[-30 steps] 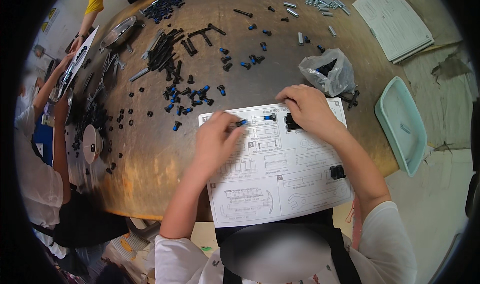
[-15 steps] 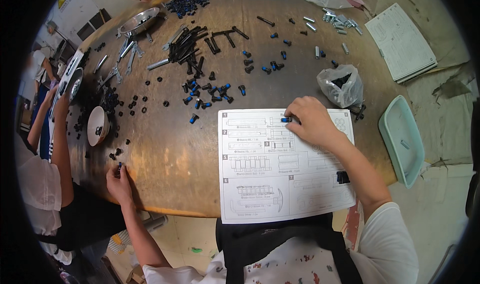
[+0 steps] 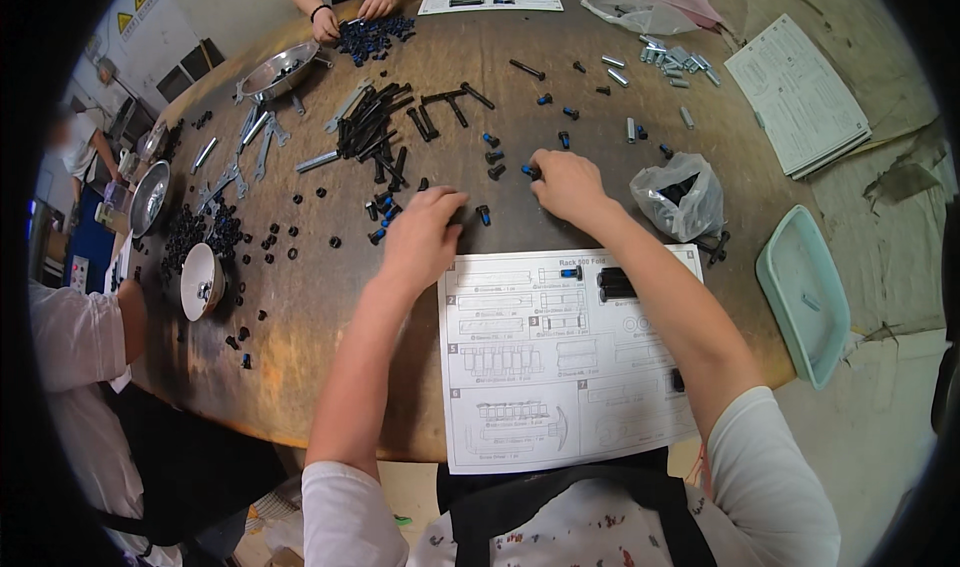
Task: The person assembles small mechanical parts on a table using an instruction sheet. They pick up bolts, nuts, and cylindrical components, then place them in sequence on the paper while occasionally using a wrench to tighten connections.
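My left hand (image 3: 425,229) is curled over a cluster of black bolts with blue threads (image 3: 383,207). Its fingers bend down toward the table, and what lies under them is hidden. Farther right, my right hand (image 3: 570,189) has its fingertips closed about a blue-threaded bolt (image 3: 530,171) on the tabletop. Between my forearms lies a white printed sheet of part drawings (image 3: 560,367). On it rest another blue-threaded bolt (image 3: 571,273), black tubular pieces (image 3: 616,283) partly behind my right forearm, and a small dark piece (image 3: 679,379).
Long black bolts (image 3: 375,122) and wrenches (image 3: 262,152) lie beyond my left hand. Black nuts surround a white bowl (image 3: 200,282). To the right are a plastic bag of dark parts (image 3: 680,195) and a green tray (image 3: 803,297). Co-workers are at the far side (image 3: 375,5) and left (image 3: 75,337).
My left hand has left the table's left edge, where a bolt now lies, and reached the bolt cluster. My right hand has moved off the sheet toward farther bolts, leaving a bolt and black pieces there.
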Available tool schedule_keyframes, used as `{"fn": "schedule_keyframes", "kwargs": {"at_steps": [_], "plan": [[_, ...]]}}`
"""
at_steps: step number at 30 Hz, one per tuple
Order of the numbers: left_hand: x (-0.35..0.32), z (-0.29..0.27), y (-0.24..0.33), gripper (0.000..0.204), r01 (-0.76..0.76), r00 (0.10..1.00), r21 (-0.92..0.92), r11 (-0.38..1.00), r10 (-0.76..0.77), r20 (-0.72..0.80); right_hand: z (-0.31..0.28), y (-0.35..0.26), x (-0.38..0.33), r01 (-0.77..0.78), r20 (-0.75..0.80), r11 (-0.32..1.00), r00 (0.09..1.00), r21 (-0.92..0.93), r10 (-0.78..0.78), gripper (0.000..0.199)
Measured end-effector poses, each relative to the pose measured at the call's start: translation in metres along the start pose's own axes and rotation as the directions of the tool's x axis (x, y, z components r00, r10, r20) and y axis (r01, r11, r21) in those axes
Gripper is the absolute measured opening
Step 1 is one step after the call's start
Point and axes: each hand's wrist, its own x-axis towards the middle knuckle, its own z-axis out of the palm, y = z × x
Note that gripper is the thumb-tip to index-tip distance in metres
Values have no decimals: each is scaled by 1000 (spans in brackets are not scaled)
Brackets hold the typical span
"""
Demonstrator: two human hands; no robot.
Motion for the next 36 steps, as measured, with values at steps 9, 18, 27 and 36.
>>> {"fn": "schedule_keyframes", "kwargs": {"at_steps": [9,18,27,36], "plan": [[24,25,45,28,448,892,-524,724,-319,322,-24,-22,-44,51,-139,930,990,365,0,26],[-4,31,65,21,385,915,-760,523,-321,243,-52,-4,-104,270,-166,893,960,361,-223,21],[-24,54,97,17,-21,999,-116,993,26,41,-33,12,-140,285,-87,940,958,186,-273,13],[-21,54,102,20,-39,992,-105,994,51,113,-29,9,-140,263,-76,950,964,169,-254,13]]}}
